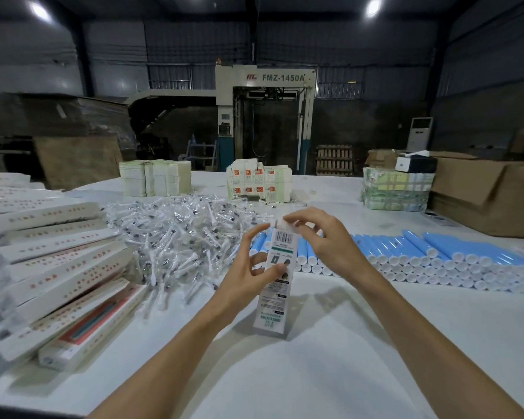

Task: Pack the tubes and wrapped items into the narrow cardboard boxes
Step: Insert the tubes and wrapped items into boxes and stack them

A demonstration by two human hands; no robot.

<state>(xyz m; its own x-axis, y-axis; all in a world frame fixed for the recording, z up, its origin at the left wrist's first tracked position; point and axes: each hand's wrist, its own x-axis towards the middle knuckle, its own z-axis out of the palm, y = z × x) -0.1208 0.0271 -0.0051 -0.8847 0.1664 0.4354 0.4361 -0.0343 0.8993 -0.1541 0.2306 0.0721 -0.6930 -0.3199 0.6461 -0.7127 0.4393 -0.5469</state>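
While the head camera looks forward and down over the white table [315,373], I find both hands together on one narrow white cardboard box [273,300] with a barcode and green print. It stands nearly upright in the middle of the view, and its lower end seems to rest on the table, I think so that the table carries the weight and the open end faces up.

My left hand [250,269] grips the box around its middle, thumb on the printed face and fingers curled behind, to hold it steady. My right hand [325,238] is at the top, and its fingertips [288,220] pinch the small white end flap [286,227]. I judge that this flap is being opened or closed; I cannot tell if anything is inside.

Behind the hands a row of light blue plastic tubes with white caps [436,255] lies side by side, caps toward me, easy to pick. To the left is a loose heap of small items in clear wrapping [182,234], and beside it a fanned pile of long white boxes [58,267], probably the finished ones. At the far edge stand stacks of flat folded cartons [155,178].
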